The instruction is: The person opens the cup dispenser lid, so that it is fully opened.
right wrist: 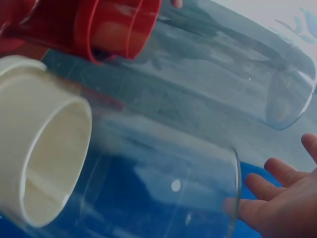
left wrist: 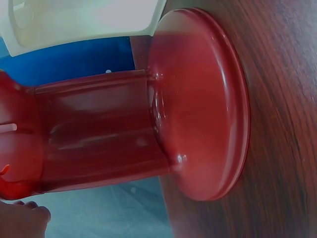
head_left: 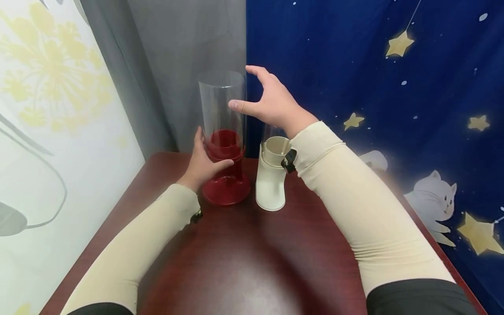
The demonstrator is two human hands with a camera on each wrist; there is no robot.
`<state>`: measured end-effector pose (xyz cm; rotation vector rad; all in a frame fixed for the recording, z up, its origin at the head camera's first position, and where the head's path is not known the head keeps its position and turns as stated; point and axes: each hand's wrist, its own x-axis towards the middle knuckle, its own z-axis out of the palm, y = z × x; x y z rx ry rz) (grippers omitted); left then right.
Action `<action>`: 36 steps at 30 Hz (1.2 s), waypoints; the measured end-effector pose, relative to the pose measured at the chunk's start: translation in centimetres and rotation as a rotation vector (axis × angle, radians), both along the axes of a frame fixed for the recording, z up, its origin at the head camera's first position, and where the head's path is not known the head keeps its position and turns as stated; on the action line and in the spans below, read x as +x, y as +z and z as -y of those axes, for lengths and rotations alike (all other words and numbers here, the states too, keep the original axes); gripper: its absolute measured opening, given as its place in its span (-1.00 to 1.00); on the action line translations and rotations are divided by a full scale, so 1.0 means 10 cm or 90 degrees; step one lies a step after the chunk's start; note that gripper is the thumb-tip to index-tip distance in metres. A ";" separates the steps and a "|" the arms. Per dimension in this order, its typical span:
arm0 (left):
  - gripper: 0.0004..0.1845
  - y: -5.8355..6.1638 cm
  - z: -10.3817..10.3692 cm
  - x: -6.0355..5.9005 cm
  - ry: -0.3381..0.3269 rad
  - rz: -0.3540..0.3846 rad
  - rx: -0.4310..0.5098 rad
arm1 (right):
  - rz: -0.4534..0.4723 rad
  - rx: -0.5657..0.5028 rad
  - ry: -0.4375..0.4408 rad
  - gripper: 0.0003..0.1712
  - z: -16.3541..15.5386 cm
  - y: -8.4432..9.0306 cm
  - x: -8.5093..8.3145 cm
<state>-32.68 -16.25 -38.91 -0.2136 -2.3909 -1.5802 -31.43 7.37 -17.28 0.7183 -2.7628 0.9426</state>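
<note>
A red stand (head_left: 226,192) carries a tall clear tube (head_left: 222,100) at the back of the dark wooden table (head_left: 244,262). My left hand (head_left: 210,151) grips the red neck just under the tube, thumb in front. My right hand (head_left: 246,87) is spread open beside the tube's top, its thumb tip at the glass. A cream stand (head_left: 271,188) with its own clear tube (head_left: 269,130) stands right of the red one, partly hidden by my right wrist. The left wrist view shows the red stand's foot (left wrist: 198,104) flat on the table (left wrist: 287,124). Both tubes (right wrist: 198,74) and the open right hand (right wrist: 290,208) appear in the right wrist view.
A grey curtain (head_left: 185,52) and a blue cloth with stars (head_left: 374,87) hang close behind the stands. A white flowered curtain (head_left: 59,109) borders the table's left edge. The two stands sit almost touching. Bare tabletop lies between my forearms.
</note>
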 end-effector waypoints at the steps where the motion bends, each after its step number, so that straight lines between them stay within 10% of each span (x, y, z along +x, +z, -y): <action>1: 0.45 0.00 0.00 -0.01 -0.002 -0.002 0.005 | 0.004 -0.004 -0.001 0.24 0.02 0.00 -0.02; 36: 0.45 -0.06 -0.05 -0.06 0.001 -0.055 0.029 | 0.125 -0.277 -0.003 0.20 0.55 -0.22 -0.22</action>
